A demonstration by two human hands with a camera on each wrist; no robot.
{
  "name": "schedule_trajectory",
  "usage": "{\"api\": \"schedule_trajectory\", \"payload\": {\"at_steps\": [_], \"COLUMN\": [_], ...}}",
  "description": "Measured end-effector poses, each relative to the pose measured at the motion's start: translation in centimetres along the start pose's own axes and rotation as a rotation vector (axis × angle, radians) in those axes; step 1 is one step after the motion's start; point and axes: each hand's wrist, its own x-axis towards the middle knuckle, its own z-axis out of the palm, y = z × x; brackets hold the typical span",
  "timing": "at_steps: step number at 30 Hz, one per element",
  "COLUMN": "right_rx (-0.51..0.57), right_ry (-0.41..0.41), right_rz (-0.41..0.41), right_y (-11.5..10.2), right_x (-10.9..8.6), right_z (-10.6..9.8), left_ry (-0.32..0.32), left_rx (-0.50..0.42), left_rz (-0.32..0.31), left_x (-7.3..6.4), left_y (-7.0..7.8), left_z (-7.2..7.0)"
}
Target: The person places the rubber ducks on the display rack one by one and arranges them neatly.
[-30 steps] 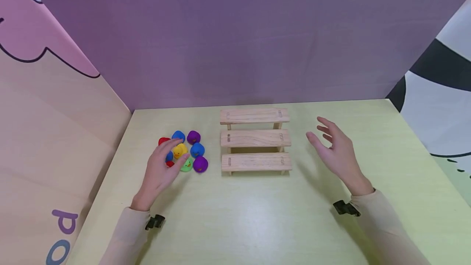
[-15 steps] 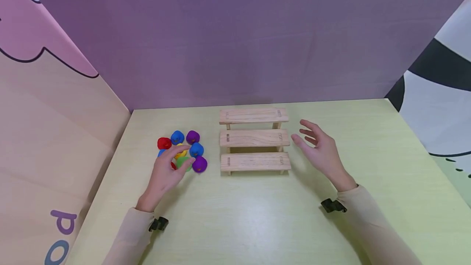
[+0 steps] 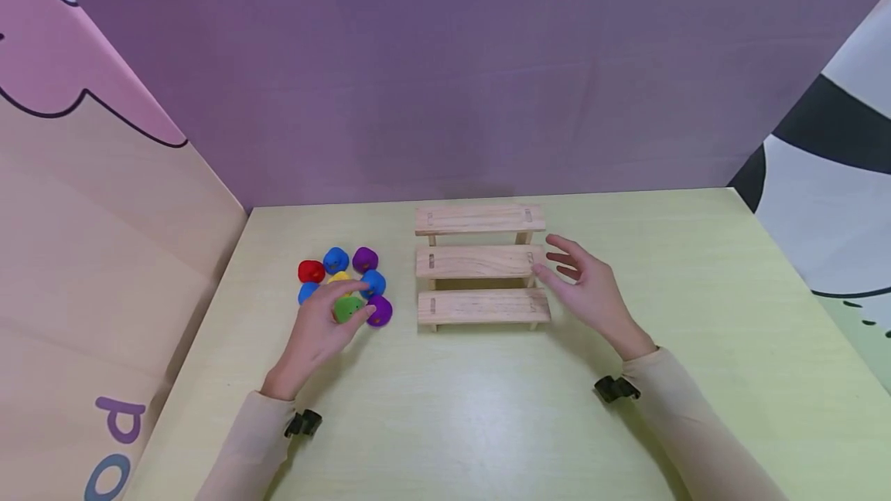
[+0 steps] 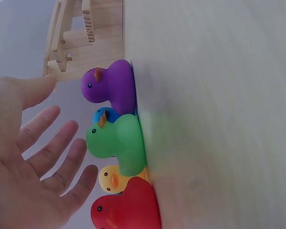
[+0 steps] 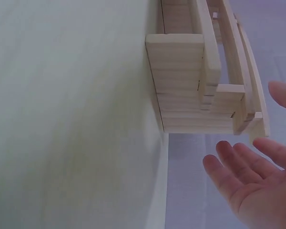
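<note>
My left hand (image 3: 319, 337) is held over the near side of a group of rubber ducks, thumb and fingers spread apart, holding nothing. Beneath its fingers is a green duck (image 3: 348, 309), with a purple duck (image 3: 380, 311) just right of it. The left wrist view shows the green duck, a yellow duck (image 4: 109, 180) and a red duck (image 4: 128, 208) beside the open palm, apart from it. My right hand (image 3: 592, 301) is at the right end of a three-step wooden rack (image 3: 480, 263), fingers relaxed and holding nothing. Whether its thumb touches the rack cannot be told.
Blue ducks (image 3: 336, 260), another red duck (image 3: 311, 270) and another purple duck (image 3: 365, 259) sit farther back in the group. A purple backdrop (image 3: 445, 83) rises behind the pale tabletop (image 3: 480, 408), and a printed panel (image 3: 104, 253) stands on the left.
My right hand has moved left from beside the rack to its right end. My left hand has shifted slightly right over the ducks. The ducks and rack stay put.
</note>
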Motion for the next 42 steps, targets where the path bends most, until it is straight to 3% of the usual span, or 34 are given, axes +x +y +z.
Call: {"api": "schedule_trajectory", "payload": {"at_steps": [14,19,27,35,42], "right_rx": [-0.019,-0.030,-0.036,-0.029,-0.042], "right_ry": [-0.044,-0.055,-0.051,-0.042,-0.039], "right_rz": [0.049,0.050,0.048,0.063,0.064], "right_y": [0.4,0.5,0.6,0.7,0.7], "right_x": [0.3,0.3,0.4,0.4,0.3], "right_z": [0.6,0.6,0.5,0.4,0.4], "left_ry": [-0.035,-0.013,-0.018,-0.075,-0.114], "left_rx": [0.043,0.056,0.088,0.125,0.150], "left_rz": [-0.047,-0.042,-0.090,-0.141,-0.144], "left_x": [-0.6,-0.9,-1.7,-2.5,-2.9], "left_y": [-0.2,-0.8,-1.7,-2.6,-3.1], "left_z": [-0.7,-1.7,-3.6,-4.8,-5.0]}}
